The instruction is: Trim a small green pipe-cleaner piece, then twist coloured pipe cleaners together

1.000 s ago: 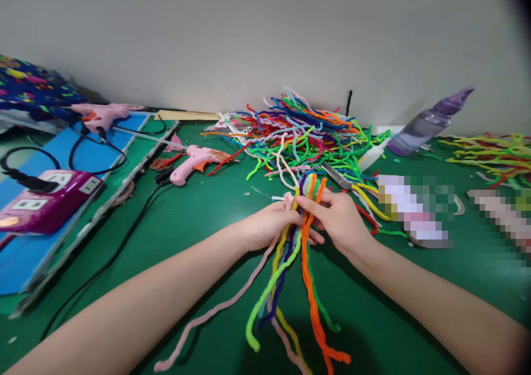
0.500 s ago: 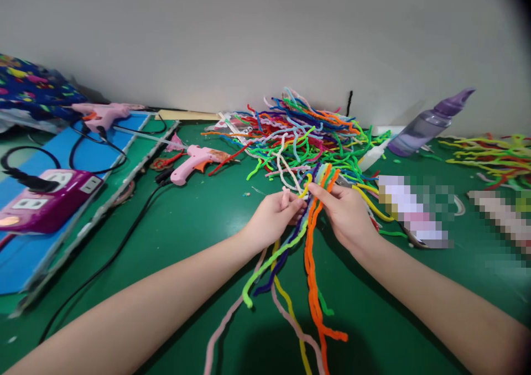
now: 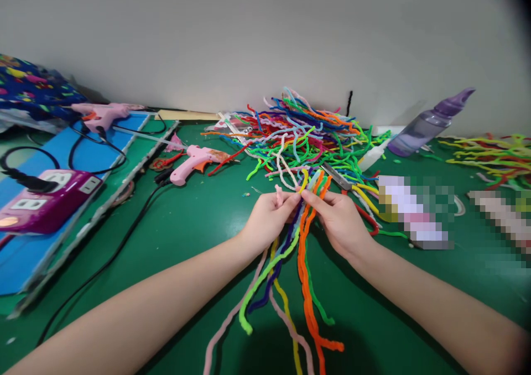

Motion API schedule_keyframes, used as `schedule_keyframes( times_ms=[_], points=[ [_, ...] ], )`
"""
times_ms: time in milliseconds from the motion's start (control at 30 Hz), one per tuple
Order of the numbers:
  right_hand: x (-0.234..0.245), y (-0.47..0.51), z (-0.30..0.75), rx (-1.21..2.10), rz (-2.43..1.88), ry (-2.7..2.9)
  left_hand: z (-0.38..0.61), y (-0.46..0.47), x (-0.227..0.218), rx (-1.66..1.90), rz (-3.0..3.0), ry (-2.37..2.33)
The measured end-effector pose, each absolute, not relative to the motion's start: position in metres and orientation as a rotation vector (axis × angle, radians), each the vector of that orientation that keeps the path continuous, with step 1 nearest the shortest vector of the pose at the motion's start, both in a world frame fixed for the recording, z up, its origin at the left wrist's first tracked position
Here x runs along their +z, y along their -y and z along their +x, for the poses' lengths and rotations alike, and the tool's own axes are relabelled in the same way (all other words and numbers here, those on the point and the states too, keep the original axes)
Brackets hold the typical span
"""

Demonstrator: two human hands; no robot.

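My left hand (image 3: 269, 220) and my right hand (image 3: 338, 220) meet over the green table (image 3: 186, 237). Both pinch the top of a bundle of coloured pipe cleaners (image 3: 305, 264). Orange, yellow, lime, purple and pink strands hang from the grip toward me and trail on the table. The bundle's short upper ends stick up between my fingertips. Just beyond my hands lies a big loose pile of pipe cleaners (image 3: 302, 137) in many colours.
A pink glue gun (image 3: 198, 162) lies left of the pile; a second glue gun (image 3: 103, 115) rests on a blue board (image 3: 45, 159) beside a purple power strip (image 3: 45, 201). Scissors (image 3: 337, 177) and a purple bottle (image 3: 429, 123) lie right. More pipe cleaners (image 3: 493, 156) sit far right.
Both hands have shifted slightly away and back while re-gripping the bundle. The hanging strands have swung and rearranged; the pink strand now trails closer under my left arm.
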State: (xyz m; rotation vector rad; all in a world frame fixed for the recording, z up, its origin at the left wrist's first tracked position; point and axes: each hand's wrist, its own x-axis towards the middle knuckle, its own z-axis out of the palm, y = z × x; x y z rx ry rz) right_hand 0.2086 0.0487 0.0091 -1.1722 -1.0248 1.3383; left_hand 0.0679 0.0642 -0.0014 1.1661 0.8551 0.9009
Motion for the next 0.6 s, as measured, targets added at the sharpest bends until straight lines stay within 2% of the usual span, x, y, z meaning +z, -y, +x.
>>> schedule_keyframes(
  times_ms=[167, 400, 600],
  points=[
    [0.008, -0.048, 0.207, 1.322, -1.198, 1.020, 0.068, -0.063, -0.001, 0.874, 1.168, -0.877],
    [0.015, -0.045, 0.204, 1.303, -1.226, 0.949, 0.073, -0.060, 0.002, 0.767, 1.033, -0.584],
    [0.019, -0.044, 0.204, 1.365, -1.166, 1.047, 0.069, -0.064, 0.004, 0.626, 1.195, -0.635]
  ],
)
